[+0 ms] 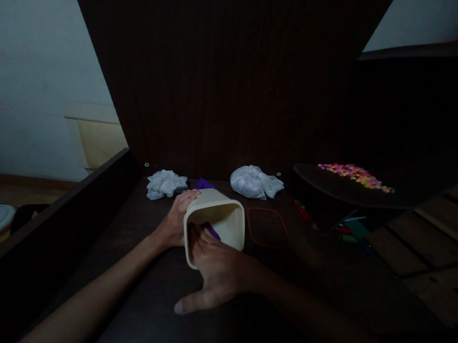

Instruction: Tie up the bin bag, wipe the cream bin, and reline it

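A cream square container (220, 214) lies on its side on the dark table (152, 302), its mouth facing me. My left hand (175, 222) grips its left outer wall, fingers curled over the top. My right hand (212, 272) reaches into the mouth, fingers pressed on a purple cloth (212, 230) inside, thumb stretched out over the table. A bit of purple (204, 183) also shows behind the container.
Two white crumpled cloth bundles (166, 183) (255, 181) lie at the back. An orange-brown sealing ring (267, 226) lies right of the container. A dark tray (332, 190) with colourful small pieces (352, 175) stands at the right, over coloured items (349, 233). A dark panel (226, 77) rises behind.
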`<action>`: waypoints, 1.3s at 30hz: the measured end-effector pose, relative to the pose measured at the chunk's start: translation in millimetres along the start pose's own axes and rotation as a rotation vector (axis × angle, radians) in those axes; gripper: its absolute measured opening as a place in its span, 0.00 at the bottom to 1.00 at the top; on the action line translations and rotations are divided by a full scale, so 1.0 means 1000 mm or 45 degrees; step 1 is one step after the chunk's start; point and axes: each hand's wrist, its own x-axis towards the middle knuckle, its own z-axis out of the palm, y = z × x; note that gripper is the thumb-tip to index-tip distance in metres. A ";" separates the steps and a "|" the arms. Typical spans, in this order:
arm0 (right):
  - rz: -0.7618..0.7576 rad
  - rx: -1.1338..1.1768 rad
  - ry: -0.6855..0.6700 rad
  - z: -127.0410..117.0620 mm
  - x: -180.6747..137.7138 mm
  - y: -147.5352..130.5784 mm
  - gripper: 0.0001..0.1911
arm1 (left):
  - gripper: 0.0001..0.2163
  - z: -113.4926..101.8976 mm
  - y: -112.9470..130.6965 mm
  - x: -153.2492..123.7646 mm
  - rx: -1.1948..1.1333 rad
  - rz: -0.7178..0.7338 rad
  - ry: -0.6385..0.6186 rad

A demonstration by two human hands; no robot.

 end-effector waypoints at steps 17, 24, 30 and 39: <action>0.334 -0.252 -0.295 -0.015 -0.021 -0.003 0.68 | 0.52 -0.001 0.009 0.005 -0.040 0.053 -0.086; 0.359 -0.281 -0.498 -0.029 0.029 0.010 0.74 | 0.52 -0.002 0.011 0.005 -0.022 0.032 -0.078; 0.378 -0.290 -0.786 -0.031 0.048 0.010 0.62 | 0.49 0.000 0.010 0.003 -0.009 0.029 -0.061; 0.138 0.019 -0.290 -0.025 0.023 0.001 0.61 | 0.45 0.002 0.006 0.002 0.020 0.006 -0.030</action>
